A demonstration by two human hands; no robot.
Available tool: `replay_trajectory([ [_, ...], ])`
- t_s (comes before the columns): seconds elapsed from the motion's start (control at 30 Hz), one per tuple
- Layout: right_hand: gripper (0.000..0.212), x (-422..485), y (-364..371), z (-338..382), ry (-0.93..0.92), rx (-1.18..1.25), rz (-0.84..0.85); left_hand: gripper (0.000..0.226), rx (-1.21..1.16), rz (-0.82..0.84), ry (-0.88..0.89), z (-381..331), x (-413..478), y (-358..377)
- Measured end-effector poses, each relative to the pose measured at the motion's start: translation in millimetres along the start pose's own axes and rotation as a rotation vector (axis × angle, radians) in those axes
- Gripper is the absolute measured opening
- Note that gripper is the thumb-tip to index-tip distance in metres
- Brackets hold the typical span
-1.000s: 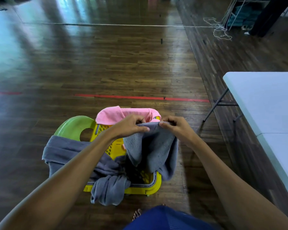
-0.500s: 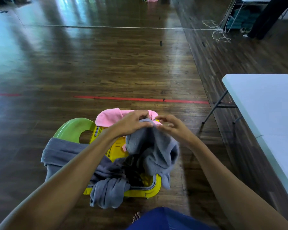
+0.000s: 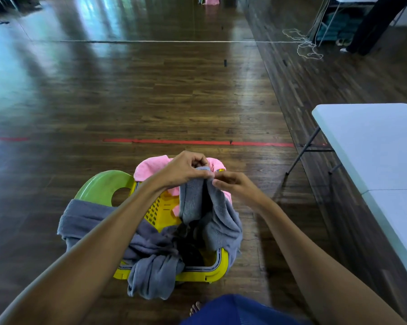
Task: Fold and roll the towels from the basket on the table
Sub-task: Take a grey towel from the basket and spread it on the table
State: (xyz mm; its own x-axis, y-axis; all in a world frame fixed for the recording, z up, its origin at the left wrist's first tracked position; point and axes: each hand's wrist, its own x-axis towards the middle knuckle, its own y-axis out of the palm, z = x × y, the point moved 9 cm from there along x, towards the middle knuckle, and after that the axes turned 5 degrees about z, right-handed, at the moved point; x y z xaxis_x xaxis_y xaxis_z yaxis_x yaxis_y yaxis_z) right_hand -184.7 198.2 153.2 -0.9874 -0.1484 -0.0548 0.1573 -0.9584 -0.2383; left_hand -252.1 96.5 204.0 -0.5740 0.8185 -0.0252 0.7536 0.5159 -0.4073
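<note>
On the floor (image 3: 151,102), left of the table (image 3: 373,146), the basket (image 3: 217,266) stands with a stool (image 3: 99,186) at its far-left corner, the far towel (image 3: 151,171) over its back rim, the draped towel (image 3: 85,219) over its left and near rims, and the lifted towel (image 3: 221,219) hanging into it from above.

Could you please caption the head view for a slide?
The left hand and right hand pinch the top of a grey towel over the yellow laundry basket near a white table.

The wooden floor (image 3: 151,102) carries the yellow basket (image 3: 197,276), perhaps a green stool (image 3: 104,184), and the table (image 3: 373,148).
</note>
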Motion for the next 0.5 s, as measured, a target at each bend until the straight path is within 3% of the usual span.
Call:
replay_trajectory([
  [0.07, 0.032, 1, -2, -3, 0.008, 0.020, -0.046, 0.014, 0.001, 0.018, -0.013, 2, 0, 2],
  [0.2, 0.008, -8, -39, 1, -0.042, 0.094, -0.230, 0.026, -0.011, 0.009, -0.119, 23, -8, -5],
  [0.27, 0.005, -15, -55, 1, -0.049, 0.078, -0.264, 0.017, -0.045, -0.013, -0.167, 32, -13, -10],
  [0.33, 0.010, -20, -66, -1, -0.043, 0.049, -0.281, 0.009, -0.127, -0.075, -0.188, 37, -17, -15],
  [0.5, 0.005, -29, -80, -9, 0.039, -0.069, -0.336, 0.015, -0.237, -0.271, -0.090, 26, -14, -17],
])
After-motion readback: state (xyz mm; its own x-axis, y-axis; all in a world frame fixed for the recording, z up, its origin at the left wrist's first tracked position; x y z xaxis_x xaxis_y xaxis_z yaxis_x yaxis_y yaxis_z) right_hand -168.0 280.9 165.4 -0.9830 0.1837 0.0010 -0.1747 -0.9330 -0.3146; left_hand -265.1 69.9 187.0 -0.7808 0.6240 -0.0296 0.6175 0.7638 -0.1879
